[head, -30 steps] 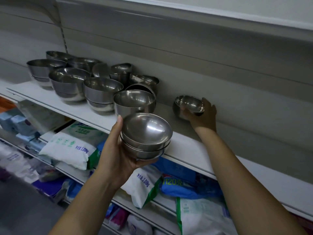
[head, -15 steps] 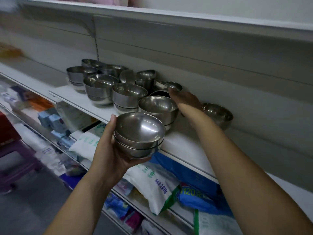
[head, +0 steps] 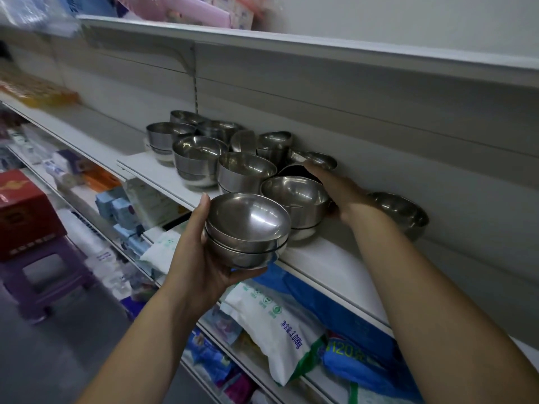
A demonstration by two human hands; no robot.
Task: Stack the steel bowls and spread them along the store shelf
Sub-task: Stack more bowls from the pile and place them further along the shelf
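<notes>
Risk: knocking the crowded shelf stacks (head: 246, 173) off the shelf (head: 320, 258) edge when reaching across with the right hand (head: 338, 191) (tight cluster, slick steel). Left hand (head: 198, 266) cupped under held stack (head: 248, 225), just in front of the shelf lip. Right fingers (head: 314, 168) laid over tilted bowl (head: 291, 172); grip not determinable.

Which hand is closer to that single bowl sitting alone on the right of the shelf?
Right. The right hand is just left of the lone bowl, wrist beside it. The left hand holds a stack of bowls at the shelf edge, farther left.
</notes>
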